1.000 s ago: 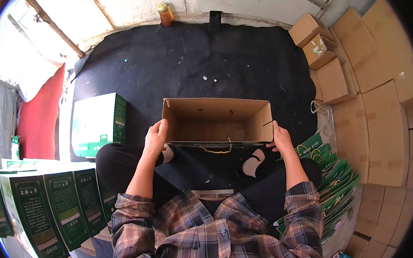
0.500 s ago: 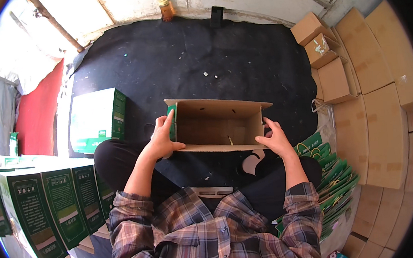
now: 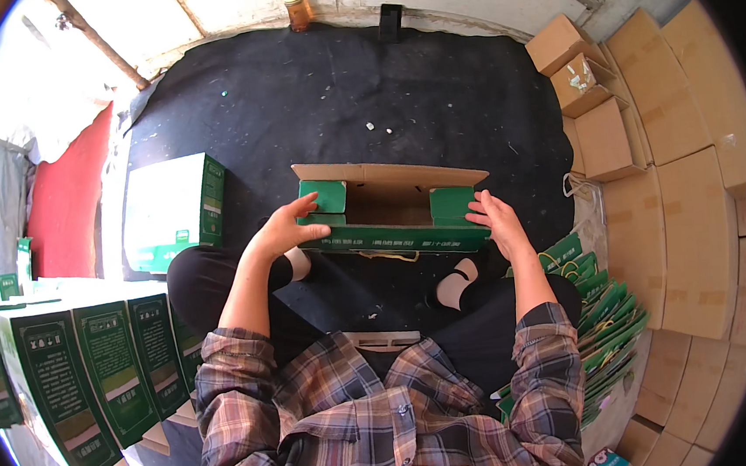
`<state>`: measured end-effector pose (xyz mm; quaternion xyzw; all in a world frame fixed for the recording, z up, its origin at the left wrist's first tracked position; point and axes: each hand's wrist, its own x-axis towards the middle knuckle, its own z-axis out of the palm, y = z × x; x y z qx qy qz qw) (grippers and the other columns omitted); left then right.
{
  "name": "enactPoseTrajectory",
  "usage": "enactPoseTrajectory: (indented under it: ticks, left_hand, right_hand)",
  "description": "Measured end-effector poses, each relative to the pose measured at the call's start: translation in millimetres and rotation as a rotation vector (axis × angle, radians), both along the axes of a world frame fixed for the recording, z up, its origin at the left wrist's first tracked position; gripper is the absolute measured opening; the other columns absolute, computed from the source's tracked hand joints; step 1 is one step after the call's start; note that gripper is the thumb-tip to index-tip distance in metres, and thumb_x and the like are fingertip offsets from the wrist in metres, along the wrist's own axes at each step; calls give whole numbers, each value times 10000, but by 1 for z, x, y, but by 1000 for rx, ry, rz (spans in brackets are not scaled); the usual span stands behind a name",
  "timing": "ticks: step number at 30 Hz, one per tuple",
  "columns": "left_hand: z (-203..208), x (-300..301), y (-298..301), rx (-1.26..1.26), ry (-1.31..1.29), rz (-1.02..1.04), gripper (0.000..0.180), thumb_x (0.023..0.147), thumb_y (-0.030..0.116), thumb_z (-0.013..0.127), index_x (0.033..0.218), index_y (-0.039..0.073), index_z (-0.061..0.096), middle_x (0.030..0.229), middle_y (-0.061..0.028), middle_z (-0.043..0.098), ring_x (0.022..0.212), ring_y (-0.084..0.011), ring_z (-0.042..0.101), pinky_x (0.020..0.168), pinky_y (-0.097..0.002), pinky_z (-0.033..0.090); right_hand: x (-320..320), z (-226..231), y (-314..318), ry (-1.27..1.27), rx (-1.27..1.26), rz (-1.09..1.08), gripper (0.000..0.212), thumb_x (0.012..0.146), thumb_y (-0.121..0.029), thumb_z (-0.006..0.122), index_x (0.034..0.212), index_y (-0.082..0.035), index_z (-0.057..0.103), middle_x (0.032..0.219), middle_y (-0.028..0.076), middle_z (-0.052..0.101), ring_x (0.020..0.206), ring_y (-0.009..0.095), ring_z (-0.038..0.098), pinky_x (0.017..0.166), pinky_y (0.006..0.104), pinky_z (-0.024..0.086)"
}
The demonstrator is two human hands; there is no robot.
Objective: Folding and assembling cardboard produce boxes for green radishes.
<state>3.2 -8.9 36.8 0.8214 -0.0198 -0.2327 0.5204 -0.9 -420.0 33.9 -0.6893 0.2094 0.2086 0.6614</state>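
An open carton (image 3: 391,237), green outside and plain brown cardboard inside, sits in front of my crossed legs. Its long far flap stands up, and a green flap at each end leans inward over the opening. At the left end my left hand (image 3: 281,231) touches the carton, thumb by the near edge and fingers stretched over the end flap. My right hand (image 3: 499,223) is at the opposite end, its extended fingertips against the right flap. Both hands are open, with fingers apart. A yellow cord handle (image 3: 397,255) hangs below the near side.
Another white-and-green carton (image 3: 166,214) stands left on the black floor sheet (image 3: 319,106). Nearer, a row of green boxes (image 3: 116,367) flanks my left leg. Several flat green bags (image 3: 604,329) lean by my right knee, beside stacked brown cartons (image 3: 698,242).
The carton has tipped so that its green near side shows. Its two end flaps have folded inward, and my fingers have shifted from the end walls onto these flaps.
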Motion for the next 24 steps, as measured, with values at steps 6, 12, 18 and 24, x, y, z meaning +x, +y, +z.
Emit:
enactPoseTrajectory:
  ticks: [6, 12, 18, 24]
  left_hand:
    - [-11, -1, -25, 385, -279, 189, 543, 698, 153, 754, 1207, 105, 570, 1143, -103, 578, 1095, -290, 523, 923, -357, 444]
    - [-24, -12, -36, 732, -724, -120, 328, 769, 71, 521, 1067, 142, 636, 1083, -54, 549, 1051, -269, 503, 839, -394, 436]
    - [-14, -24, -48, 758, -791, -254, 730, 573, 261, 802, 1233, 135, 518, 1130, -100, 499, 1102, -287, 457, 931, -423, 372]
    - [-14, -22, -44, 814, -678, -291, 711, 584, 193, 786, 1235, 149, 505, 1087, -92, 498, 1083, -272, 457, 914, -412, 358]
  right_hand:
    - [-12, -26, 0, -571, -896, 185, 417, 781, -251, 696, 1131, -48, 594, 1169, 124, 563, 1053, 289, 539, 923, 400, 418]
    - [-39, 4, 47, -644, -1093, 676, 813, 543, -158, 837, 1269, -97, 476, 1310, 106, 447, 1241, 288, 391, 986, 427, 359]
    - [-36, -5, 50, -650, -1239, 688, 862, 523, -120, 838, 1289, -102, 445, 1267, 91, 448, 1201, 272, 408, 964, 415, 360]
    - [-32, -9, 53, -660, -1199, 696, 770, 537, -88, 815, 1233, -88, 485, 1188, 88, 486, 1127, 274, 445, 928, 411, 369]
